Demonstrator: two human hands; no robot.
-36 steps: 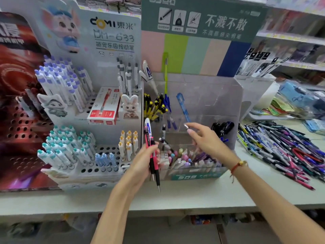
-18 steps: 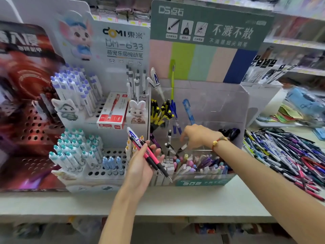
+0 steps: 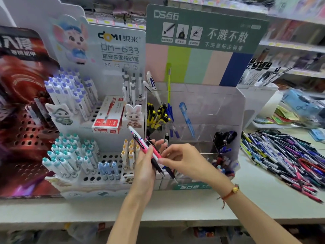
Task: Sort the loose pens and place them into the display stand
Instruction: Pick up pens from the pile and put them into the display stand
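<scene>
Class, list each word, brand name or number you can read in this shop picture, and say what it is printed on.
"DOMI 東米": white display card.
"DM-633": same card, under the brand.
"萌宠乐园按动笔": same card, under the number.
"DS点石": green header board.
"不溅不散": same board, large white characters.
Smaller line beneath: blurred.
Red pen box, red poster, pen barrels: unreadable.

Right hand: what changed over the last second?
The right hand came back out of the clear display stand, where it had reached down to put in a pen, and now touches the pen bundle with its fingertips. The left hand grips that bundle as before. The loose pen pile is unchanged.
</scene>
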